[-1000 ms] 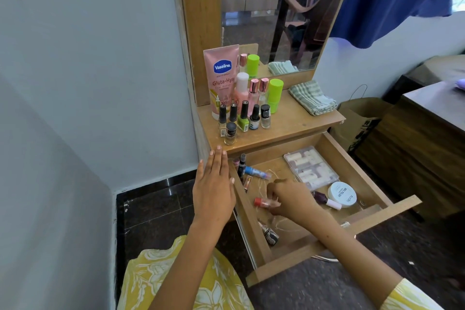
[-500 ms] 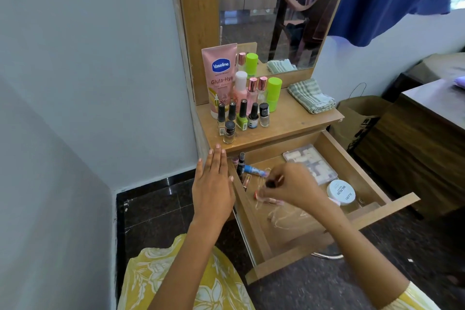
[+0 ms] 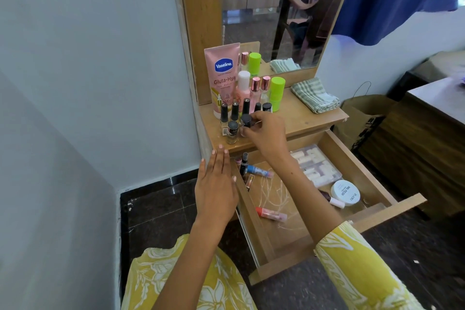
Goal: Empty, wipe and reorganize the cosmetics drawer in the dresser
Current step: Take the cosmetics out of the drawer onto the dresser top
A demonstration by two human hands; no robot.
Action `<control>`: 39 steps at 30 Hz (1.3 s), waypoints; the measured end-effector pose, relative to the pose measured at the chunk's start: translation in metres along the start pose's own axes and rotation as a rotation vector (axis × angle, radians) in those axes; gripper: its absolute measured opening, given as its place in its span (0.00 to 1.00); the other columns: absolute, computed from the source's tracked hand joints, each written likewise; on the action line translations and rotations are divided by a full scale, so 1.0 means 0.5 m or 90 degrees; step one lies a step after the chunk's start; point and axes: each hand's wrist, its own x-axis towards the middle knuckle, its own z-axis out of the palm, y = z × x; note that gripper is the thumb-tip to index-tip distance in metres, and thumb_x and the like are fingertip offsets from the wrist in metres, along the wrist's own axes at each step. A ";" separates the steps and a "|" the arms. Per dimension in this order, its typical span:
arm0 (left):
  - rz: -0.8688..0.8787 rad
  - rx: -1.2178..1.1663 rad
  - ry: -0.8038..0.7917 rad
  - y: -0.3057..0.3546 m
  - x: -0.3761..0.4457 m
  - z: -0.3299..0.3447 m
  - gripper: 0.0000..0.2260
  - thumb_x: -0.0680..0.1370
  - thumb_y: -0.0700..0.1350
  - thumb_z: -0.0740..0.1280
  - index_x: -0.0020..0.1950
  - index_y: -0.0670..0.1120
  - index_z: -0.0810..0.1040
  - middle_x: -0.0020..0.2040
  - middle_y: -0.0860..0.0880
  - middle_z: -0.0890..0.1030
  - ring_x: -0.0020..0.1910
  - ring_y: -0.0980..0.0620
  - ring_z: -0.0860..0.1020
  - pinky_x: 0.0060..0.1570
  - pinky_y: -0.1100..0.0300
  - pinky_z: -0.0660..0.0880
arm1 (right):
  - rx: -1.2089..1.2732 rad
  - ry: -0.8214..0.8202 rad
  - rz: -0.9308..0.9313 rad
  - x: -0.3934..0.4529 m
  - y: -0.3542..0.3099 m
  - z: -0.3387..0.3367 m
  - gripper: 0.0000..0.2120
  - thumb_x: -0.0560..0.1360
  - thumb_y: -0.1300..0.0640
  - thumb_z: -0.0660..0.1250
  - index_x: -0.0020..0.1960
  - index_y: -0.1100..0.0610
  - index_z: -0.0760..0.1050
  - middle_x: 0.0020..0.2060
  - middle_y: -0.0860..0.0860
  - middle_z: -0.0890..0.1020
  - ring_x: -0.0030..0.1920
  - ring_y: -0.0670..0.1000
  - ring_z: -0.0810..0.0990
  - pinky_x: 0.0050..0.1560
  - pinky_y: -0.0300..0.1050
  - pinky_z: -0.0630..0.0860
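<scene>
The wooden drawer (image 3: 357, 158) is pulled open below the dresser top (image 3: 304, 118). Inside it lie a red-capped tube (image 3: 270, 214), a blue-capped tube (image 3: 259, 172), a clear compartment box (image 3: 317, 167), a white round jar (image 3: 346, 192) and a few small bottles at the back left. On the dresser top my right hand (image 3: 265, 131) is shut on a small black-capped nail polish bottle (image 3: 246, 122), setting it among the other nail polishes beside the pink Vaseline tube (image 3: 224, 75). My left hand (image 3: 216, 187) rests flat with fingers apart over the drawer's left side wall.
A folded striped cloth (image 3: 314, 94) lies at the dresser top's right end, below the mirror (image 3: 271, 12). Pink bottles and a green-capped bottle (image 3: 276, 93) stand behind the polishes. A brown paper bag (image 3: 362, 118) and a dark wooden cabinet (image 3: 422, 148) stand to the right.
My right hand lifted a small bottle out of the drawer and carried it up to the row of nail polishes on the dresser top. The left hand stayed in place.
</scene>
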 end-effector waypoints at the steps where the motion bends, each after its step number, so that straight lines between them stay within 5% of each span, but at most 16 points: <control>1: 0.000 0.000 0.002 0.000 0.000 0.001 0.26 0.83 0.51 0.47 0.76 0.43 0.40 0.78 0.46 0.42 0.76 0.49 0.42 0.68 0.53 0.34 | -0.011 -0.005 0.003 0.003 0.003 0.000 0.06 0.68 0.59 0.74 0.38 0.55 0.76 0.29 0.47 0.75 0.29 0.44 0.70 0.27 0.31 0.63; 5: 0.001 -0.004 0.011 -0.002 0.000 0.005 0.26 0.83 0.51 0.48 0.76 0.44 0.41 0.78 0.46 0.42 0.76 0.49 0.42 0.68 0.53 0.34 | -0.014 -0.013 0.004 0.004 0.010 -0.001 0.13 0.67 0.58 0.75 0.33 0.52 0.70 0.25 0.41 0.70 0.27 0.40 0.68 0.28 0.29 0.64; 11: 0.001 -0.013 0.017 -0.002 -0.002 0.006 0.26 0.83 0.51 0.48 0.77 0.44 0.41 0.78 0.46 0.42 0.76 0.49 0.42 0.68 0.54 0.33 | 0.006 -0.042 0.008 -0.007 0.014 -0.005 0.06 0.67 0.59 0.75 0.41 0.57 0.79 0.33 0.47 0.80 0.32 0.42 0.75 0.33 0.26 0.67; 16: 0.000 -0.025 0.020 -0.003 -0.002 0.008 0.26 0.83 0.50 0.48 0.77 0.44 0.42 0.78 0.47 0.42 0.76 0.50 0.42 0.68 0.54 0.33 | -0.058 -0.042 0.008 -0.045 0.034 -0.041 0.04 0.66 0.63 0.73 0.41 0.57 0.80 0.36 0.50 0.83 0.38 0.49 0.81 0.43 0.49 0.79; 19: -0.002 -0.047 0.020 -0.004 0.000 0.010 0.26 0.83 0.50 0.49 0.77 0.45 0.41 0.77 0.48 0.41 0.76 0.51 0.41 0.69 0.54 0.33 | -0.197 -0.217 -0.030 -0.081 0.068 -0.053 0.04 0.70 0.60 0.70 0.42 0.52 0.81 0.39 0.47 0.84 0.41 0.47 0.82 0.46 0.48 0.80; 22: 0.001 -0.043 0.013 -0.006 0.000 0.011 0.27 0.83 0.51 0.48 0.76 0.45 0.40 0.77 0.48 0.39 0.76 0.51 0.40 0.69 0.54 0.34 | -0.333 -0.416 -0.080 -0.119 0.102 -0.028 0.11 0.73 0.58 0.69 0.56 0.50 0.79 0.52 0.48 0.81 0.49 0.47 0.80 0.51 0.42 0.78; 26: 0.002 -0.040 0.010 -0.005 0.001 0.010 0.27 0.83 0.51 0.48 0.76 0.45 0.39 0.77 0.48 0.39 0.76 0.51 0.40 0.69 0.54 0.34 | -0.472 -0.497 -0.192 -0.138 0.126 0.007 0.21 0.75 0.61 0.65 0.67 0.51 0.71 0.63 0.54 0.73 0.56 0.54 0.77 0.52 0.46 0.77; 34: 0.004 -0.042 0.012 -0.008 -0.001 0.013 0.26 0.83 0.51 0.48 0.74 0.46 0.36 0.77 0.48 0.39 0.76 0.51 0.40 0.69 0.54 0.34 | -0.469 -0.524 -0.206 -0.131 0.140 -0.010 0.13 0.76 0.62 0.64 0.57 0.51 0.78 0.55 0.52 0.78 0.49 0.51 0.78 0.42 0.41 0.73; 39: 0.003 -0.031 0.003 -0.010 0.005 0.018 0.27 0.83 0.52 0.48 0.74 0.47 0.35 0.77 0.48 0.38 0.76 0.51 0.39 0.69 0.54 0.35 | -0.424 -0.578 -0.099 -0.137 0.157 -0.058 0.11 0.75 0.60 0.66 0.53 0.48 0.82 0.53 0.49 0.81 0.52 0.51 0.79 0.53 0.46 0.77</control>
